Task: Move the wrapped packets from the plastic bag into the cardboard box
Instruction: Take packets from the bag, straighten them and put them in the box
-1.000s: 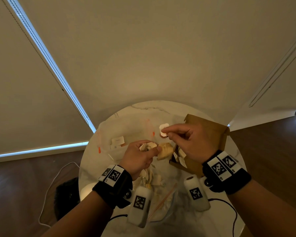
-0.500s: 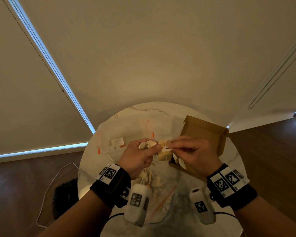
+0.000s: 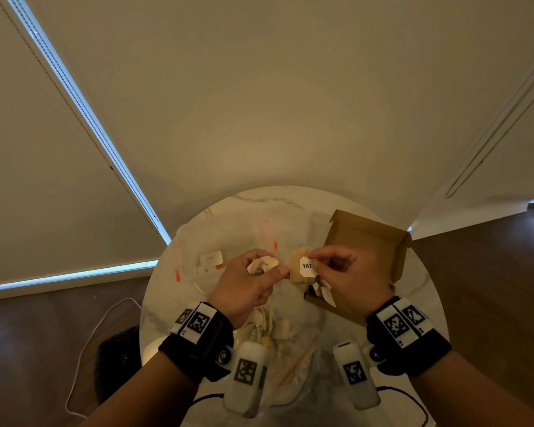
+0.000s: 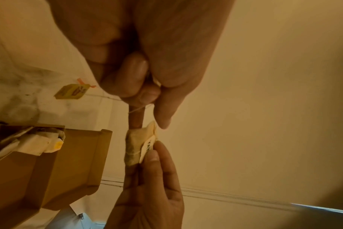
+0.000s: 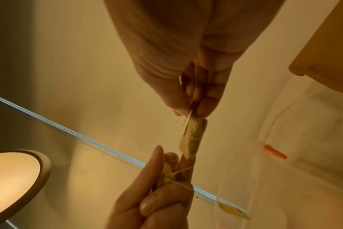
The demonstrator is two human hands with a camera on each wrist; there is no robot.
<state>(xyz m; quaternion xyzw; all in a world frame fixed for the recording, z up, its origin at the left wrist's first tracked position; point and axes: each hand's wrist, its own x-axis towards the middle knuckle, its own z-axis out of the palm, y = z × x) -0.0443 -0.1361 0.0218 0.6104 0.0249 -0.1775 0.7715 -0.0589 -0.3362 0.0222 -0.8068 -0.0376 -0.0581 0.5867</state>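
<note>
A tan wrapped packet (image 3: 297,274) (image 4: 134,149) (image 5: 193,136) with a white paper tag (image 3: 308,266) hangs above the table between both hands. My right hand (image 3: 314,261) (image 4: 151,152) pinches the tag against the packet. My left hand (image 3: 282,270) (image 5: 174,161) pinches the packet's other end and curls round several crumpled packets (image 3: 262,265) in its palm. A thin string (image 5: 181,172) runs across the left fingers. The open cardboard box (image 3: 367,241) (image 4: 72,156) stands just right of the hands, with packets (image 4: 33,142) inside. The plastic bag (image 3: 293,362) lies under my wrists, holding more packets (image 3: 264,323).
A second clear zip bag (image 3: 228,241) with an orange slider (image 5: 275,152) lies flat at the back left of the round marble table (image 3: 290,201). A yellow tag (image 4: 70,91) on a string lies on the table. A lamp (image 5: 14,178) glows low on the left.
My right hand has come down from its raised spot with the white tag and now presses it on the packet held by my left hand. The left hand barely moved.
</note>
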